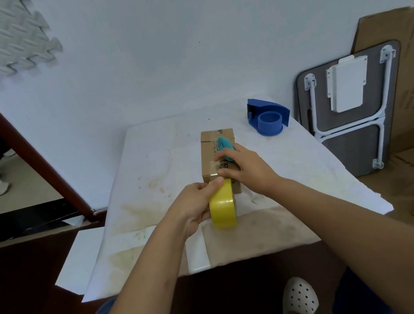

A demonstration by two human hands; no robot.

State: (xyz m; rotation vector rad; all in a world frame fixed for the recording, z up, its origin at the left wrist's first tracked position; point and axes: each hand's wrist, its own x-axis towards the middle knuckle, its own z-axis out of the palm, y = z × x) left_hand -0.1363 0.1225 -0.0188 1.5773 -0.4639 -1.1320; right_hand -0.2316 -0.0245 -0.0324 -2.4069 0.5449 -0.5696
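Two hands work at a table, where a box sits near its middle. I judge it half sealed: tape runs from the roll onto its near edge, and cutting is left. The left hand curls its fingers round the roll just before the box. The right hand presses the edge, fingers wrapped round a cutter.

We reach both bare forearms forward, wrists converging. Left hand: fingers curled, thumb on top, gripping the tape roll. Right hand: just beyond it, palm down, holding the cutter.
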